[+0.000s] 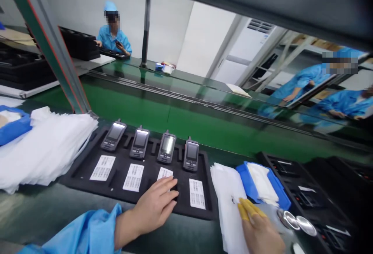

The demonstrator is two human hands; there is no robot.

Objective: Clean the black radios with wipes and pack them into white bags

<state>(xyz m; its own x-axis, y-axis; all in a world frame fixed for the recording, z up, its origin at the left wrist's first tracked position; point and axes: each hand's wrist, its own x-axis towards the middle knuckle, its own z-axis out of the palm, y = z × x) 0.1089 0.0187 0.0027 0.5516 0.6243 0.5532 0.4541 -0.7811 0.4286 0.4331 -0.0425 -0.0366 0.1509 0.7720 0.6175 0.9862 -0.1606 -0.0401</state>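
My left hand (159, 206) reaches over the front of a black foam tray (140, 197), its fingers stretched out and nothing seen in them. It partly covers one white printed label (164, 172). Several handheld radios with screens and stub antennas, such as this lit radio (167, 148), lie in a row along the tray's back. More labels, including the right-hand label (197, 194), lie in front of them. My right hand (260, 226) wears yellow finger covers. Its fingers are extended onto a stack of thin white bags (229, 199); the thumb is not clear.
A large pile of white bags (43, 149) lies left. Right are a blue bin (281, 191) with white material, shiny round metal pieces (305, 226) and black trays with devices (309, 195). A frame post (55, 44) rises at left. Co-workers in blue (115, 40) sit across the bench.
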